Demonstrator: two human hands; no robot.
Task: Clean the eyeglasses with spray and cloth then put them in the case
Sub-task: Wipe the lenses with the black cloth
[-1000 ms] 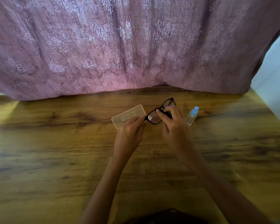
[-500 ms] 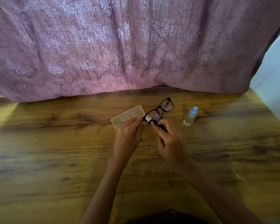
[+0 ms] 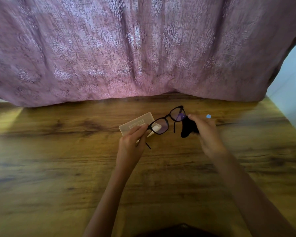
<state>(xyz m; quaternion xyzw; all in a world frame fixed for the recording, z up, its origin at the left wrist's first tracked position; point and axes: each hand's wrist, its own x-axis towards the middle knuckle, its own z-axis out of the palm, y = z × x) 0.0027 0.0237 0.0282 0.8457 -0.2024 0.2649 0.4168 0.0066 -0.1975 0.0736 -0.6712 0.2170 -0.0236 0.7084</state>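
Curtain (image 3: 143,48) close behind case (image 3: 135,122), spray bottle (image 3: 208,116)

Light glows through the pink curtain (image 3: 143,48), strongest at its lower middle, leaving the scene dim and warm. Below the curtain the wooden table (image 3: 58,168) carries a pale sheen. The right hand (image 3: 207,132) under its hem is motion-blurred. Wide-angle distortion bows the curtain's hem and corners.

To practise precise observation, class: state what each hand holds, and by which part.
The left hand pinches the eyeglasses at the frame's outer corner, by the temple hinge. The right hand grips the bunched black cloth.
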